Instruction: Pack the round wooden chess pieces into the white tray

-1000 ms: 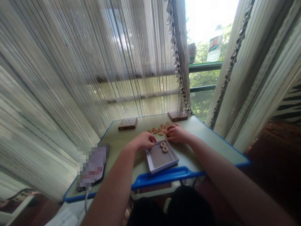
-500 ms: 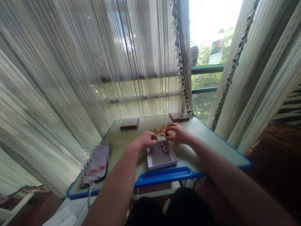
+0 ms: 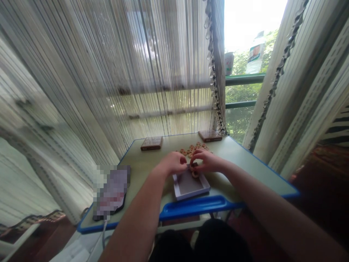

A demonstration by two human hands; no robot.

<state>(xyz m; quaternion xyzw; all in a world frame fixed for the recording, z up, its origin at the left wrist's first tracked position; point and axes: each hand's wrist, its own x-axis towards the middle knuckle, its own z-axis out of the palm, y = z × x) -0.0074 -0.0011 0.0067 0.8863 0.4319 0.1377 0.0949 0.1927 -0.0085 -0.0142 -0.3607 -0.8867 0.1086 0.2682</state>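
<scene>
Table (image 3: 136, 174): bears open box (image 3: 193, 193), disc pile (image 3: 192, 148) beyond.
Right hand (image 3: 207, 160): shifted from pile to above box, likely transferring; fingers nearly pinched, grip unclear.
Left hand (image 3: 173, 162): curled by box's far rim, hold unclear.
Disc (image 3: 195, 175): one shows inside box.

The left forearm (image 3: 141, 203) and the right forearm (image 3: 261, 196) are bare and stretched forward, converging. The left hand (image 3: 175, 162) bends its fingers inward. Just to the right of this grip, the right hand (image 3: 205, 160) arches, its thumb and forefinger curved toward each other.
</scene>
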